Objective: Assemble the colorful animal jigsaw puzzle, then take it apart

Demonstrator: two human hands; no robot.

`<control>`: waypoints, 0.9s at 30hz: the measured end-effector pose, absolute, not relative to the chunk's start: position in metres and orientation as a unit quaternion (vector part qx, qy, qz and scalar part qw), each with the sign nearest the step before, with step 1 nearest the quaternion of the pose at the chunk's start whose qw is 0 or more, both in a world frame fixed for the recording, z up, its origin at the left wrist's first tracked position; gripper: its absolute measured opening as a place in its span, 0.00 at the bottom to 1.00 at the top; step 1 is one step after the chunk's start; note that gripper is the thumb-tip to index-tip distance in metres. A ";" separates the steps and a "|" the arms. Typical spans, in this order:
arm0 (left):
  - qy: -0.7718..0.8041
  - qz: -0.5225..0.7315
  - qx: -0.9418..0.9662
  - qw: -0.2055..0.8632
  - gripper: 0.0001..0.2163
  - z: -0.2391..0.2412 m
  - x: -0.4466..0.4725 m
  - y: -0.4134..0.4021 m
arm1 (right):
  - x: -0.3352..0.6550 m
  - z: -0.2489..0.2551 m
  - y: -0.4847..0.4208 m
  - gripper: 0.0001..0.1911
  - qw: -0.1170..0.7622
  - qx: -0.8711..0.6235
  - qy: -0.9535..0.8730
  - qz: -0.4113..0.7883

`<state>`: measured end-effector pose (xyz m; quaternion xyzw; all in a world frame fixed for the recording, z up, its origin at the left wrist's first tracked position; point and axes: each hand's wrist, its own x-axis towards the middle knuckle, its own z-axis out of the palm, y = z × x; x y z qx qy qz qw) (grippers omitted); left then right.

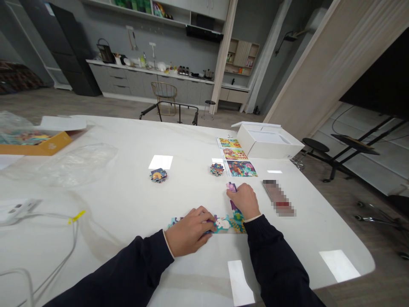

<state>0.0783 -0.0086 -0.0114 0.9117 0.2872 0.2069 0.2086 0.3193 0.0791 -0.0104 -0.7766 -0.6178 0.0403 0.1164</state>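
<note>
A partly joined jigsaw puzzle [223, 222] lies flat on the white table, a row of colourful pieces with a white rabbit on it and a column rising at its right end. My left hand [192, 230] rests on the row, its bent fingers pressed onto the pieces and covering part of them. At the top of the column, my right hand [246, 199] has its thumb and fingers closed at a purple puzzle piece [231, 186]. That hand and its sleeve hide part of the column. Beyond them are two stacks of puzzle pieces, one on the left [158, 175] and another [217, 169] nearer the right hand.
A printed picture sheet [242, 168] lies by a white box [265, 143]. A phone-like, pixelated object [278, 198] is right of my right hand. Leftward are a clear plastic bag [79, 164], a yellow box [51, 145], and a power strip [17, 211] with cables.
</note>
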 end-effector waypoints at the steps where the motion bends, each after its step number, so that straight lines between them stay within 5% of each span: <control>1: 0.287 0.207 0.912 0.207 0.09 -0.012 0.078 -0.009 | 0.319 -0.010 0.079 0.21 0.112 -0.777 -0.618 0.041; 27: 0.289 0.213 0.910 0.210 0.08 -0.014 0.078 -0.009 | 0.321 -0.009 0.073 0.19 0.093 -0.766 -0.634 0.048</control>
